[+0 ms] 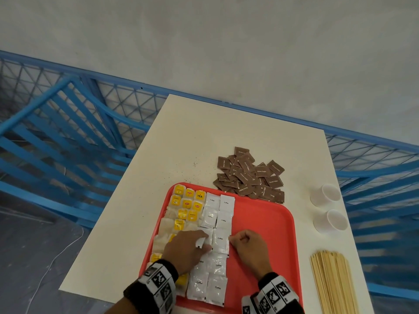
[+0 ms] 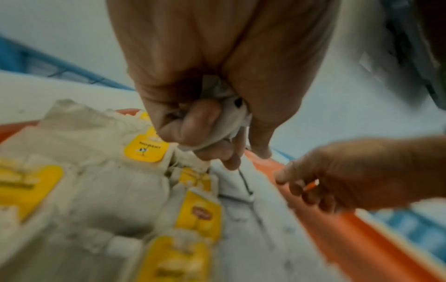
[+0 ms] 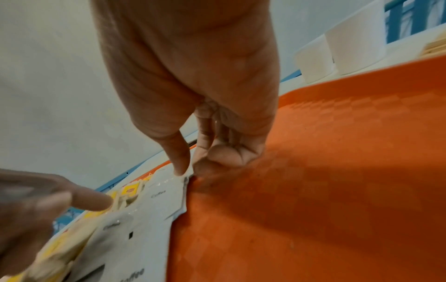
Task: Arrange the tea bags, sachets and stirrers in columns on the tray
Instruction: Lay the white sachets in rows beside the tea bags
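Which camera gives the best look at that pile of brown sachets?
The head view: the brown sachets lie whole and unblocked in a loose heap on the table, just beyond the tray. Neither wrist view shows them; both look down at the white coffee sachets and the tray.

The right half of the red tray (image 1: 267, 223) lay bare, open to a hand from the near side. Brown sachets (image 1: 251, 177) crowded its far edge; two white cups (image 1: 327, 207) and the stirrers (image 1: 333, 282) blocked the tabletop (image 1: 204, 137) on the right. The far tabletop was open.
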Available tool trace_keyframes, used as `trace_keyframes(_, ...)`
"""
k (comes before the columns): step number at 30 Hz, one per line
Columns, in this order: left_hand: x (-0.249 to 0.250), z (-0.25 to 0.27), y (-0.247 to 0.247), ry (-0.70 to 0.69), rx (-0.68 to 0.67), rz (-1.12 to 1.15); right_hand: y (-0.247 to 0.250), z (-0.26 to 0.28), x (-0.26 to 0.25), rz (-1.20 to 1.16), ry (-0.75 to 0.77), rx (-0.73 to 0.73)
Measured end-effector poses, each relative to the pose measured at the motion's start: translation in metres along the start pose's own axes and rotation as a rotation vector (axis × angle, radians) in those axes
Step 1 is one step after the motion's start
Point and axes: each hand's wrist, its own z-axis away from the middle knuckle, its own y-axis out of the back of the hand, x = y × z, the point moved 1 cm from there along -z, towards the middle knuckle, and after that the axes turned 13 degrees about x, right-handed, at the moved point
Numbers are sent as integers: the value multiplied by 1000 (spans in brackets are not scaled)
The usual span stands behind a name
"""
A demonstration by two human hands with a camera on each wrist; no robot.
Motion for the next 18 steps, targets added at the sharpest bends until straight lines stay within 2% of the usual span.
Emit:
trace_keyframes(2,4,3,11,118,-55,403,10,-3,-2,100,68,117)
trace_keyframes(3,6,5,15,210,-158,624,16,-3,-6,135,109,156)
trace_keyframes(5,11,11,25,350,-353,959,29,1,-23,107,204,166)
trace_keyframes(6,13,13,29,366,-427,1035,35,7,-36,37,258,121)
trace_keyframes(8,20,17,34,343,-537,1081,44,23,-67,-149,349,-109)
trace_keyframes(10,30,20,38,285,-612,1057,46,36,-89,-137,453,-330)
trace_keyframes(11,34,23,40,251,-642,1045,44,39,-94,-87,498,-377)
trace_keyframes(13,36,25,41,228,-657,1021,42,40,-99,-110,510,-380)
trace_keyframes(14,34,25,41,232,-643,1006,43,38,-99,-180,464,-359)
trace_keyframes(18,21,29,48,229,-513,950,56,30,-97,-409,168,-271)
